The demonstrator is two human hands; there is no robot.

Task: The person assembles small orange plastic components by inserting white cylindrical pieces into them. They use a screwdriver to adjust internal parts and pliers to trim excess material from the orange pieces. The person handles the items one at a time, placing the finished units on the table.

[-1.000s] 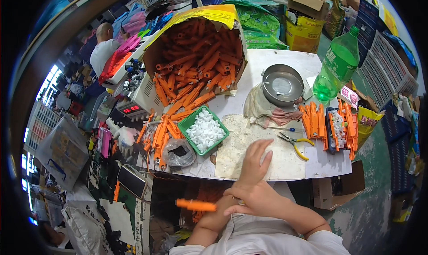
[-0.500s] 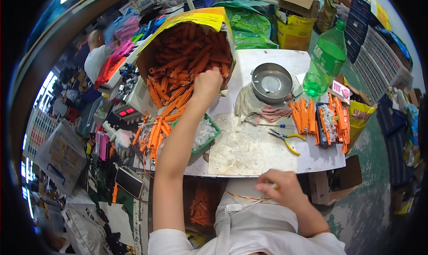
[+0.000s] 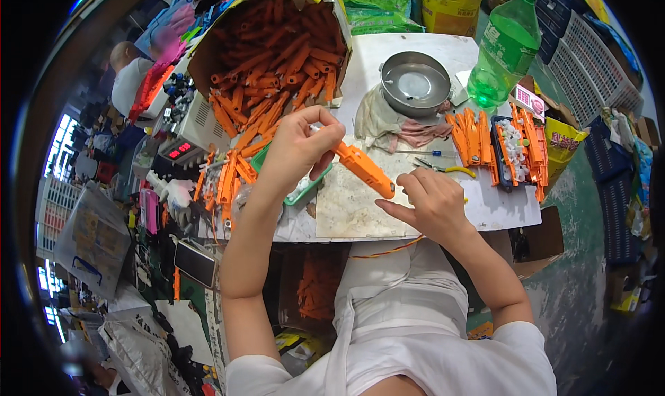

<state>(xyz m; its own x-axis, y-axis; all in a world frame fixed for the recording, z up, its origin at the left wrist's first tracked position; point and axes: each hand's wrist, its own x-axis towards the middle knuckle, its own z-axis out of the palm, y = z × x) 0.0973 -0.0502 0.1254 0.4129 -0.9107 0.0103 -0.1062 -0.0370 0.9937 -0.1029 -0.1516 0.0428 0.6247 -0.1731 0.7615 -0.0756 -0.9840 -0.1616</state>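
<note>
My left hand (image 3: pixel 305 143) pinches one end of a long orange plastic part (image 3: pixel 366 171), holding it aslant above the worktable. Close to the part's lower end is my right hand (image 3: pixel 433 199), its fingers curled and thumb stretched toward the part. What those fingers hold, if anything, is hidden. A twisted red and yellow wire (image 3: pixel 388 253) runs over my lap and disappears beneath the right hand. Many similar orange parts (image 3: pixel 277 57) fill a tipped box (image 3: pixel 337 8) at the back left, spilling onto the table. Yellow-handled pliers (image 3: pixel 457 170) lie beyond the right hand, partly covered by it.
A metal bowl (image 3: pixel 443 84) stands on a rag (image 3: pixel 377 119) at the table's back. To the right are a green bottle (image 3: pixel 504 50), grouped orange parts (image 3: pixel 471 136) and a dark tray (image 3: pixel 500 162) with white pieces. A screwdriver (image 3: pixel 422 153) and a green basket (image 3: pixel 321 180) lie nearer.
My left hand has drawn back from the box with an orange part in it. My right hand has risen from my lap to the part's lower end. The view has shifted.
</note>
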